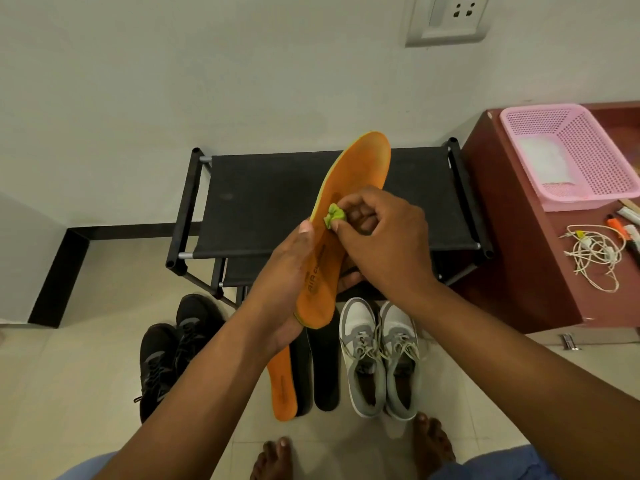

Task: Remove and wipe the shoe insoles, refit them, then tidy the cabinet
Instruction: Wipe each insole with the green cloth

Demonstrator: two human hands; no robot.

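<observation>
My left hand (284, 278) grips an orange insole (356, 181) by its heel half and holds it up over the black shoe rack (263, 199). A small bunched green cloth (334, 216) is pinched in my right hand (384, 237) and pressed against the insole's middle. On the floor below lie a second orange insole (284, 386) and two black insoles (325, 368). A pair of black shoes (173, 348) stands at the left, a pair of grey and white sneakers (381, 355) at the right.
A dark red cabinet (519, 244) at the right carries a pink plastic basket (568, 154), a tangled white cable (595, 254) and markers (620, 226). A wall with a socket (450, 15) is behind the rack. My bare feet (433, 441) rest on the tiled floor.
</observation>
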